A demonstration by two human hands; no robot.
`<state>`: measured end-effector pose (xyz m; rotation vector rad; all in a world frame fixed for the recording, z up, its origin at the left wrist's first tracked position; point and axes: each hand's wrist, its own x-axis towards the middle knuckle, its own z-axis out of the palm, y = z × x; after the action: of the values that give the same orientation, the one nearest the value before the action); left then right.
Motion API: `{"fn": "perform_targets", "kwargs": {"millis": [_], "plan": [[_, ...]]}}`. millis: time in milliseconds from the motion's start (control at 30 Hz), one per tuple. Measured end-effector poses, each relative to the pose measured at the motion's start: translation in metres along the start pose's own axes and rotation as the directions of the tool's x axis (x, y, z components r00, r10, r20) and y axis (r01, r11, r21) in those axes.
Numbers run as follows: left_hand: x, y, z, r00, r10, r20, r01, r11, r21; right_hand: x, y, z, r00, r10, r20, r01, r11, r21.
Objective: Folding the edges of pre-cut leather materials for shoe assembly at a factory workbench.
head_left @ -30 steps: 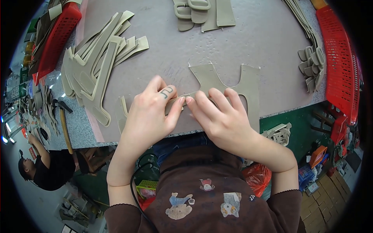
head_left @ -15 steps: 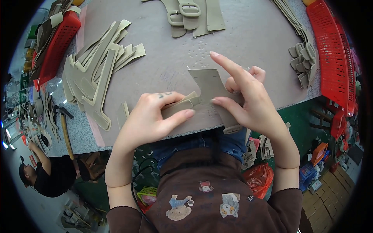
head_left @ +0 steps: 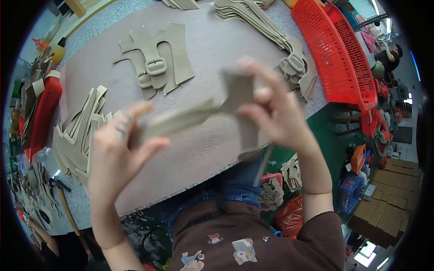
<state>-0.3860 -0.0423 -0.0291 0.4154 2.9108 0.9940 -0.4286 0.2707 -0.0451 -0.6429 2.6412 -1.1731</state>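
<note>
A flat olive-grey leather strap piece (head_left: 181, 118) stretches between my hands above the near half of the table, blurred by motion. It has a wide flared part (head_left: 237, 95) on the right. My right hand (head_left: 278, 113) grips that wide part between thumb and fingers. My left hand (head_left: 120, 149) is round the strap's far left end, which lies between the thumb and the fingers; the exact grip is smeared. Beyond them on the table lie strap pieces with covered buckles (head_left: 157, 66). Next to my left hand is a heap of cut strap pieces (head_left: 79, 140).
A red basket (head_left: 337, 54) stands at the table's right edge, beside a fanned stack of long straps (head_left: 253, 22) and more buckled straps (head_left: 294, 65). At left are a red basket of pieces (head_left: 45, 113) and a hammer (head_left: 65, 203). Another person (head_left: 388, 58) is far right.
My left hand has moved left, and the strap piece now extends between my hands. The view has turned, so the table's things appear shifted left and more of the right side shows.
</note>
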Motion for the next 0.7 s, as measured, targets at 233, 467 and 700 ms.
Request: {"fn": "perform_targets", "kwargs": {"millis": [233,467,700], "plan": [[0.079,0.052,-0.007,0.685,0.674,-0.277,-0.521,0.718,0.461,0.051,0.092,-0.128,0.86,0.167,-0.482,-0.064,0.973,0.222],[-0.025,-0.014,0.071,0.873,0.484,-0.059,-0.472,0.869,0.149,0.053,0.216,-0.155,0.809,0.353,-0.469,-0.376,0.925,0.048],[-0.078,-0.033,0.07,0.971,0.201,-0.129,-0.206,0.978,-0.026,0.142,0.037,0.002,0.936,-0.227,-0.268,0.111,0.916,-0.385]]}}
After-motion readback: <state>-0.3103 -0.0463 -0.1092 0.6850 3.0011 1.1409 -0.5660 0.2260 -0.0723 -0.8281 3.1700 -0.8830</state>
